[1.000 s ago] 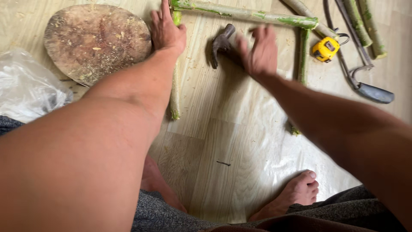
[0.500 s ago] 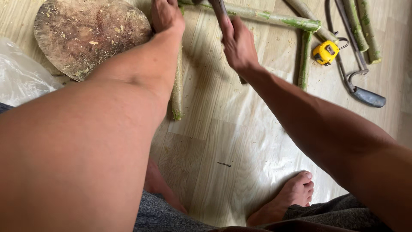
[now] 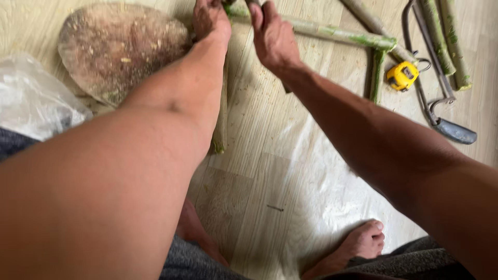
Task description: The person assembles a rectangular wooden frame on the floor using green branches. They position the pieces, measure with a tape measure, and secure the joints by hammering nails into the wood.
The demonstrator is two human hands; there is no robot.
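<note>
Head view showed a pale wood-plank floor (image 3: 290,171) under both arms. At the far edge, the left hand (image 3: 210,21) pressed closed on a long green bamboo pole (image 3: 332,33); the right hand (image 3: 272,36) gripped a dark tool handle (image 3: 253,4). A round worn wooden chopping block (image 3: 116,46) lay left, a yellow tape measure (image 3: 402,75) right.

A pale wood-plank floor (image 3: 290,171) carries a round, worn wooden chopping block (image 3: 119,49), green bamboo poles (image 3: 337,35), a yellow tape measure (image 3: 402,76), a dark-handled saw (image 3: 441,111) and a clear plastic bag (image 3: 36,101).
</note>
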